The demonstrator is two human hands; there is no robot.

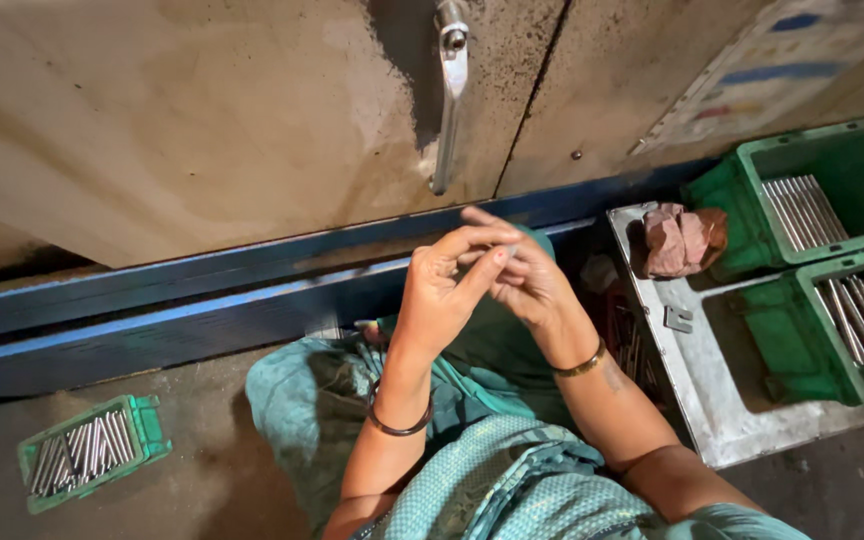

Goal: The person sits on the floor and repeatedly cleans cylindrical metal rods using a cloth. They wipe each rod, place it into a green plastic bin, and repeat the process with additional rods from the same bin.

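**Hands joined above a lap**

The left hand and right hand met, fingers curled and touching; whether they pinched anything could not be told. Below lay teal clothing. To the right, green crates held metal rods beside a grey tray. Another small green crate sat on the floor, left.

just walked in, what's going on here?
A person sits on the floor with the left hand and right hand raised together, fingers meeting around something too small to make out. Green crates of thin metal rods stand to the right beside a grey metal tray. Another green crate of rods lies on the floor to the left.
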